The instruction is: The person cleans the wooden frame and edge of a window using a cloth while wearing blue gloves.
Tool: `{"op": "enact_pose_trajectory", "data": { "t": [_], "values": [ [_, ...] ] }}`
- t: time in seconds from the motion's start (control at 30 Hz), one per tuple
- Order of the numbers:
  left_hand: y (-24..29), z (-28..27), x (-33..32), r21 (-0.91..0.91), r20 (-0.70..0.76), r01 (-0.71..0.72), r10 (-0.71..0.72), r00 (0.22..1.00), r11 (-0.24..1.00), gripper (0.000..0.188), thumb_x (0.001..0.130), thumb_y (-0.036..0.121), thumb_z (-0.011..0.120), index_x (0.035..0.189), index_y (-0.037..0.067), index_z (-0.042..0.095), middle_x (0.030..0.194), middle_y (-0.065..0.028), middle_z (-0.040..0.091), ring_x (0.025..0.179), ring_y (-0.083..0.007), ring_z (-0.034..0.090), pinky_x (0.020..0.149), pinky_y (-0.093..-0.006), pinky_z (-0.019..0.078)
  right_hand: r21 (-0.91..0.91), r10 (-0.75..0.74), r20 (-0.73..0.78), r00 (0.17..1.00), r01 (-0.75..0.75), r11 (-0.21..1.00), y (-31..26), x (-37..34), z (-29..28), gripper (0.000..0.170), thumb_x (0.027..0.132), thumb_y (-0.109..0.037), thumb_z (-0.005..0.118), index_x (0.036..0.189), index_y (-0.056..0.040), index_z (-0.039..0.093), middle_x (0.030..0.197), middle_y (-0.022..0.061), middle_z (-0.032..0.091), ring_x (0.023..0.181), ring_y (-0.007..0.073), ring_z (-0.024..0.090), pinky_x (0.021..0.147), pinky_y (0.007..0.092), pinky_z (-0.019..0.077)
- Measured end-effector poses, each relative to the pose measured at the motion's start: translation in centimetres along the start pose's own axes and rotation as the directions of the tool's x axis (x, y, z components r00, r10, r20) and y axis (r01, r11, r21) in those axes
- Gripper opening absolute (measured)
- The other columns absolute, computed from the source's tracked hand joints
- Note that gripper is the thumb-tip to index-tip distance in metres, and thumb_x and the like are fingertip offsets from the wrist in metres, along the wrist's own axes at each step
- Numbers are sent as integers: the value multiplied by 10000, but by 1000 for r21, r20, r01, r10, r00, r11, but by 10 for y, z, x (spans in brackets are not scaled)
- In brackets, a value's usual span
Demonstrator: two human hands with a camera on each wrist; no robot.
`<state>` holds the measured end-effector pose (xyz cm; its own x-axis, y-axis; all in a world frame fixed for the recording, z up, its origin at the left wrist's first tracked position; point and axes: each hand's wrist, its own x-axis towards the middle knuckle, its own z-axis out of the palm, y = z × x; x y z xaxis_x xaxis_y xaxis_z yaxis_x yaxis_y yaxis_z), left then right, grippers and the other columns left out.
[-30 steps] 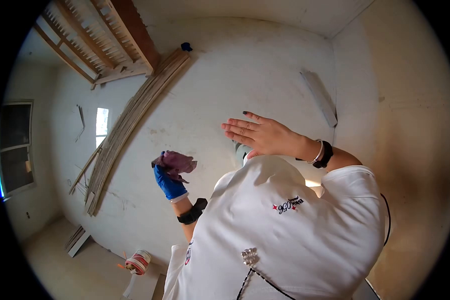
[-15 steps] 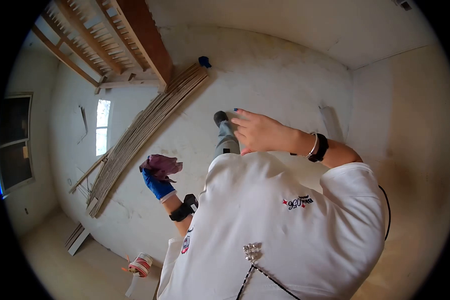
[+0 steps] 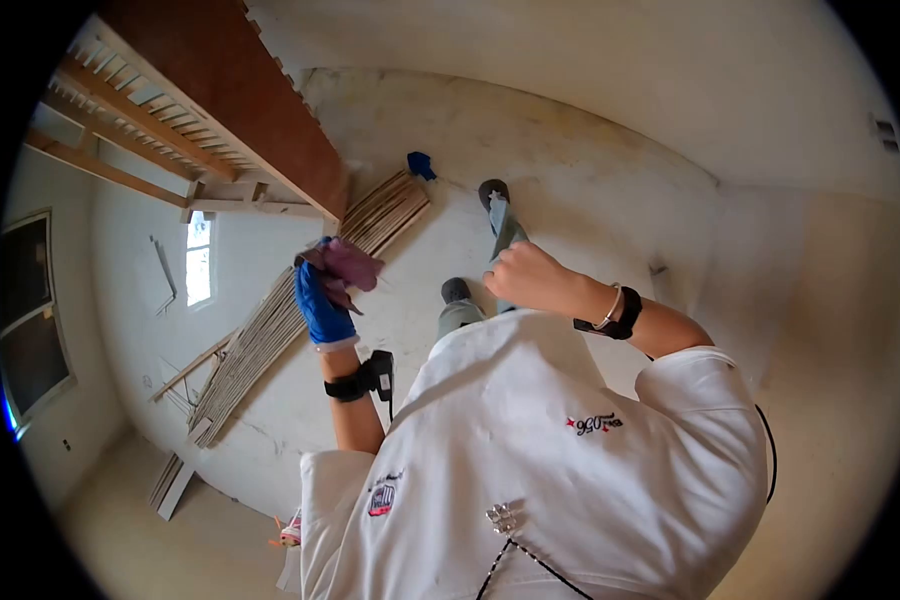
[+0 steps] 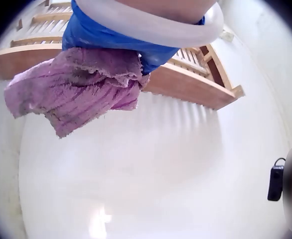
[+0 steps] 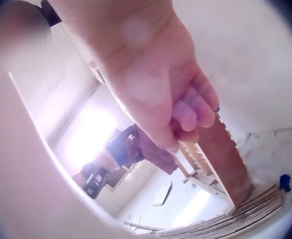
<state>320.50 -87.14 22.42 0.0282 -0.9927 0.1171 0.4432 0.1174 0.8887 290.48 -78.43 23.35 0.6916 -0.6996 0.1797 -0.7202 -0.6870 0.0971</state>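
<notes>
My left hand (image 3: 322,305) wears a blue glove and is raised at the left in the head view, gripping a worn purple cloth (image 3: 352,264). In the left wrist view the frayed, grey-stained cloth (image 4: 81,94) hangs out from the glove (image 4: 106,37). My bare right hand (image 3: 533,276) is held in front of the body, over the legs. Seen from the right wrist, its fingers (image 5: 188,117) are loosely curled toward the palm with nothing in them.
A wooden slatted frame (image 3: 240,90) stands at the upper left. Long thin boards (image 3: 270,340) lie stacked on the floor beneath it, a crumpled blue item (image 3: 421,165) by their far end. A wall (image 3: 610,90) rises ahead, and a window (image 3: 25,300) is at far left.
The left hand has risen with the cloth, now overlapping the boards. The right hand's straight fingers have curled in. Both feet have come into view, and the slatted frame looks nearer.
</notes>
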Motion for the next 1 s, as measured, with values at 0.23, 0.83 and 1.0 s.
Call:
{"op": "enact_pose_trajectory", "data": {
  "t": [0.23, 0.83, 1.0],
  "values": [
    [-31, -66, -325, 86, -241, 349, -320, 916, 933, 355, 888, 335, 487, 978, 1, 568, 884, -120, 626, 766, -233, 595, 676, -341, 487, 55, 221, 225, 949, -239, 970, -122, -181, 69, 76, 694, -141, 573, 679, -86, 623, 635, 73, 625, 687, 224, 641, 556, 348, 492],
    [156, -274, -1158, 247, -112, 512, -500, 859, 823, 279, 867, 215, 542, 737, -31, 553, 905, -198, 635, 824, -262, 607, 802, -374, 474, 260, 764, 39, 644, -745, 614, -756, -521, -28, 183, 802, -105, 542, 974, -83, 600, 906, 101, 576, 881, 268, 570, 702, 358, 505],
    [212, -128, -1482, 297, -146, 563, -546, 825, 771, 264, 874, 195, 534, 741, -32, 556, 905, -194, 637, 833, -251, 607, 807, -363, 472, 44, 738, -60, 672, -737, 675, -878, -808, -155, 179, 791, -76, 574, 969, -69, 577, 952, 92, 554, 925, 249, 555, 704, 341, 509]
  ]
}}
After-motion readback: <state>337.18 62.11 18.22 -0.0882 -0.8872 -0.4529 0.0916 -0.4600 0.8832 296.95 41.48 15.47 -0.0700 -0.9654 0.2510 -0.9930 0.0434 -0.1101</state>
